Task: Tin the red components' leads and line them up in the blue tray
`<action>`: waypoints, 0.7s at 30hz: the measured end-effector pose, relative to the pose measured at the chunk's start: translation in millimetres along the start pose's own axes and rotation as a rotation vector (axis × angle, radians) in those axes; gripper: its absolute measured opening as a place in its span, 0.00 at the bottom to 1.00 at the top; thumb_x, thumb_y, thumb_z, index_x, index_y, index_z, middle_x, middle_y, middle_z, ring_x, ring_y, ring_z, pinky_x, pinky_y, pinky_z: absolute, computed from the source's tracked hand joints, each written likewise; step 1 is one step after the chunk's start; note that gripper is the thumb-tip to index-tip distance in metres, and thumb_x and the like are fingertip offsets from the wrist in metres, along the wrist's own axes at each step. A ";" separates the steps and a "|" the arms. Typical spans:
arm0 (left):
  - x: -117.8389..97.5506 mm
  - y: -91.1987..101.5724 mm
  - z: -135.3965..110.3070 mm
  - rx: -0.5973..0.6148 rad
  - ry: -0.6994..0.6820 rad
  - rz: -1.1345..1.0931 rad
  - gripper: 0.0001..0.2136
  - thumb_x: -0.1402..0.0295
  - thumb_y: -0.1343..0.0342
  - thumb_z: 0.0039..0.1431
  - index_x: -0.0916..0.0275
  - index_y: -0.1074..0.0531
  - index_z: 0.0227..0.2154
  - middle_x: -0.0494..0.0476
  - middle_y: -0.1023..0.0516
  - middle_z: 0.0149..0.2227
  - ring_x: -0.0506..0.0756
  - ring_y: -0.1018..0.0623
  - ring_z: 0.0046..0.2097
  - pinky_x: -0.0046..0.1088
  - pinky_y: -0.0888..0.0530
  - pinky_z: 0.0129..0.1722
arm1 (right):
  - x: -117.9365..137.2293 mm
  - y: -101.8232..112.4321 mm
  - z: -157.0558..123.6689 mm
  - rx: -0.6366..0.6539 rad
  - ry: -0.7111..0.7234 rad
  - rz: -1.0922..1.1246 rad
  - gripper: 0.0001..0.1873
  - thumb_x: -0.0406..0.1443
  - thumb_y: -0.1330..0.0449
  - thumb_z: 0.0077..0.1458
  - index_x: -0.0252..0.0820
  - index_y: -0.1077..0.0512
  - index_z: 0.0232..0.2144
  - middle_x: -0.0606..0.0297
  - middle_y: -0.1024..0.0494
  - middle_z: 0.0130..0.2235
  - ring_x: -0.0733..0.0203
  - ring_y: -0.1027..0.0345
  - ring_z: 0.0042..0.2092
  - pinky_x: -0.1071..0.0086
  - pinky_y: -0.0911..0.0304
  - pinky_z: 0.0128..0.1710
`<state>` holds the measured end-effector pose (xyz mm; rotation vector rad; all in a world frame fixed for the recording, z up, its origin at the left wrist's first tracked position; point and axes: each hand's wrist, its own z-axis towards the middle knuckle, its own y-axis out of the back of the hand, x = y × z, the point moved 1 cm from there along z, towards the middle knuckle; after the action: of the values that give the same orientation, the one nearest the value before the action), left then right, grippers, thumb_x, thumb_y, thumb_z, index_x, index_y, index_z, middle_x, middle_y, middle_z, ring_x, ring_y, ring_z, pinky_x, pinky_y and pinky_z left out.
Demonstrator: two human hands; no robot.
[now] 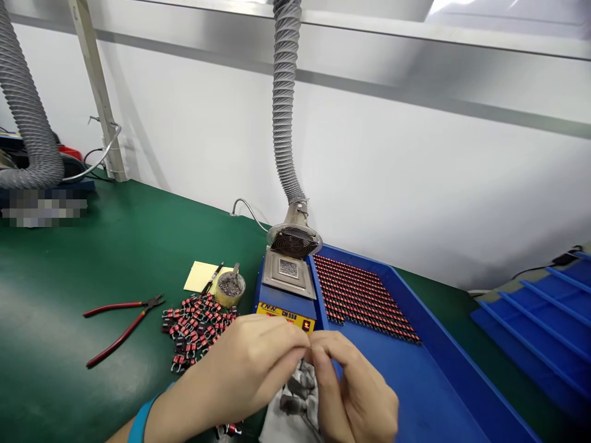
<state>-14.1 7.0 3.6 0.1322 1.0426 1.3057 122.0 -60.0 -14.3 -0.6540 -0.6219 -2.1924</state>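
Observation:
My left hand (258, 363) and my right hand (353, 387) meet fingertip to fingertip in front of a blue solder pot (289, 289) with a yellow label. Both are closed in a pinch; whatever sits between the fingertips is too small or hidden to name. Below them lies a whitish cloth (277, 424) with dark grey pieces (293, 404) on it, partly covered by the hands. Left of the pot is a heap of small red-and-black components (198, 326) with metal leads, its near part hidden behind my left forearm.
A blue tray (438, 375) on the right holds rows of red-and-black components (364, 295). Red-handled pliers (122, 314) lie open at left. A tin (229, 289) with a scoop stands on yellow paper (199, 275) beside a pen (212, 278). An exhaust hose (285, 104) hangs over the pot.

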 end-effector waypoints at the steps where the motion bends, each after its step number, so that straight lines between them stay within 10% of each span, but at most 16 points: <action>1: 0.0 -1.4 -0.3 0.016 -0.033 0.072 0.13 0.73 0.58 0.68 0.64 0.27 0.34 0.58 0.22 0.30 0.54 0.25 0.31 0.27 0.32 0.33 | -0.9 -1.1 -0.1 0.037 -0.144 0.095 0.10 0.32 0.43 0.60 0.43 0.28 0.26 0.67 0.27 0.23 0.64 0.34 0.25 0.70 0.38 0.26; 5: -2.0 -1.8 -1.8 -0.003 -0.066 0.123 0.14 0.74 0.58 0.67 0.65 0.27 0.33 0.57 0.24 0.27 0.53 0.28 0.28 0.28 0.33 0.31 | -5.9 -1.7 2.0 0.173 -0.502 0.607 0.22 0.42 0.48 0.65 0.43 0.35 0.19 0.70 0.35 0.15 0.65 0.40 0.19 0.72 0.40 0.20; 9: -4.8 4.7 -1.7 -0.064 0.054 -0.119 0.08 0.74 0.53 0.67 0.62 0.29 0.35 0.52 0.23 0.31 0.49 0.26 0.31 0.20 0.32 0.34 | -8.0 4.7 4.4 0.054 -0.175 0.344 0.04 0.31 0.38 0.58 0.45 0.23 0.33 0.66 0.22 0.28 0.61 0.27 0.32 0.70 0.31 0.33; 14: -3.2 2.0 -1.0 -0.106 -0.020 -0.075 0.09 0.73 0.54 0.68 0.63 0.29 0.35 0.51 0.23 0.30 0.48 0.25 0.30 0.20 0.31 0.32 | -5.6 6.0 1.3 0.046 0.190 -0.017 0.19 0.21 0.40 0.53 0.47 0.24 0.41 0.65 0.19 0.35 0.58 0.24 0.39 0.66 0.30 0.41; 17: -1.9 -4.8 -0.9 -0.185 -0.192 0.177 0.15 0.73 0.60 0.69 0.64 0.29 0.31 0.52 0.25 0.24 0.51 0.29 0.25 0.25 0.33 0.26 | -4.9 3.8 1.1 0.107 -0.038 0.031 0.09 0.29 0.43 0.60 0.43 0.27 0.29 0.66 0.25 0.25 0.63 0.29 0.27 0.72 0.34 0.28; 21: -3.0 -6.2 -0.5 -0.241 -0.241 0.276 0.17 0.74 0.61 0.69 0.64 0.29 0.31 0.52 0.28 0.22 0.51 0.32 0.23 0.26 0.35 0.24 | -5.4 0.7 2.2 0.237 -0.449 0.596 0.22 0.40 0.51 0.67 0.43 0.36 0.20 0.71 0.36 0.14 0.65 0.39 0.18 0.72 0.39 0.20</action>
<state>-9.6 2.2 1.1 0.2507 0.6715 1.6111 126.3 -56.3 -15.8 -1.0566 -0.7779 -1.4042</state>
